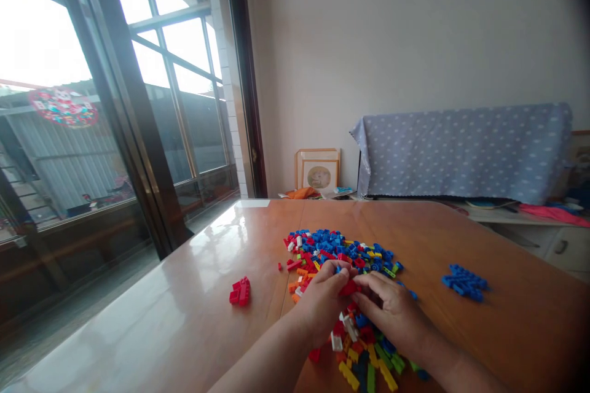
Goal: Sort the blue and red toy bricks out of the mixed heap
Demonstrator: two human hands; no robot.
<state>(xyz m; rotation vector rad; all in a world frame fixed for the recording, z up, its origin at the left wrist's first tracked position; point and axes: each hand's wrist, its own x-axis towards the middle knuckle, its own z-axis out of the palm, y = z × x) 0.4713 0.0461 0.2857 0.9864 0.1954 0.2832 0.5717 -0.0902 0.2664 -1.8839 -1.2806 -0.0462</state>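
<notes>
My left hand [322, 298] and my right hand [391, 304] meet above a pile of building bricks. Between their fingertips are red building bricks [349, 287], which both hands grip. A bit of blue shows at my left thumb; whether it is part of the held piece I cannot tell. Fingers cover much of what is held. Around and under the hands spreads the loose brick pile [325, 238], mostly blue and red at the far side. Nearer to me, yellow, green, white and orange bricks [348, 374] lie mixed.
On the wooden table [184, 331], a red brick cluster [240, 291] sits to the left and a group of blue bricks [465, 282] to the right. Beyond the table stand picture frames [320, 172] and something draped with a blue patterned cloth [461, 150]. Glass doors line the left.
</notes>
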